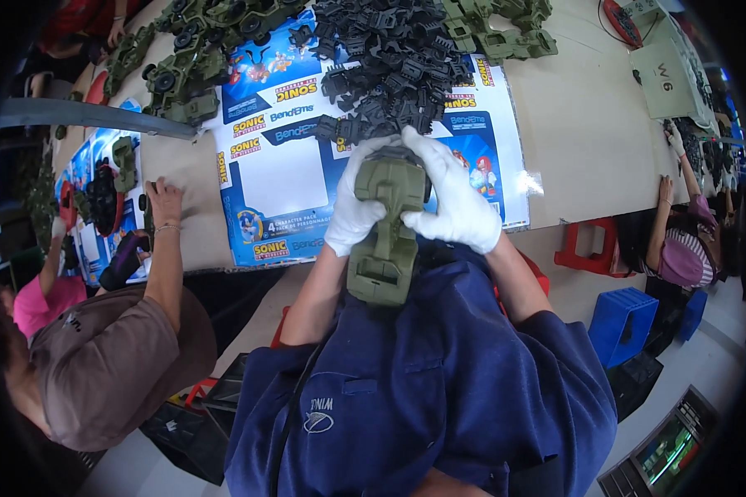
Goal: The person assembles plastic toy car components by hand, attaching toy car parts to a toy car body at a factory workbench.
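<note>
Left hand and right hand, fingers curled, grip an olive, narrow-waisted car over the near edge of the table. Black parts heap on a printed sheet; a co-worker is at left.

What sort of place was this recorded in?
Probably a factory assembling toy vehicles: black plastic parts are heaped on the worktable, the left hand and right hand hold a green toy vehicle body, and a co-worker is alongside at the left.
</note>
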Available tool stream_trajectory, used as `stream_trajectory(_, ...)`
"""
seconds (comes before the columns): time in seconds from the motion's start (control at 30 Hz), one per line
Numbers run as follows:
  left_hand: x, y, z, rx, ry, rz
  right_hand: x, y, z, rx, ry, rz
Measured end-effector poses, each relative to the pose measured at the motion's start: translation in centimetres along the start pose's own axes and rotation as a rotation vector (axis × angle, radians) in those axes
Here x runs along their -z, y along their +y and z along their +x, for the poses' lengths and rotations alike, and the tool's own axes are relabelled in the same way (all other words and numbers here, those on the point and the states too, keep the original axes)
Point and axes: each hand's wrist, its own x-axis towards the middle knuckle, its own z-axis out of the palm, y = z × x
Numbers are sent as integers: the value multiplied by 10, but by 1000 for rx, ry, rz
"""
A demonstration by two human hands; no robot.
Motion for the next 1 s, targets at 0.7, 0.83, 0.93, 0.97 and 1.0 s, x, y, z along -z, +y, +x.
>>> stream_trajectory(0.7, 154, 3, 67, 89, 695, 1236, 14, 100, -34, -789, 807, 243)
stream_trajectory(0.83, 297, 74, 109, -86, 1143, 2025, 70, 135, -62, -825, 1057, -203)
stream_trajectory(0.93, 322, 130, 147, -75, 1085, 2205, 52, 126, -72, -799, 1012, -162)
stream_trajectory(0.97, 330, 145, 156, 42, 1010, 2141, 49, 126, -74, -914, 929, -181)
stream_trajectory(1.0, 348, 151, 153, 88, 1074, 2086, 41, 141, -80, -908, 881, -152)
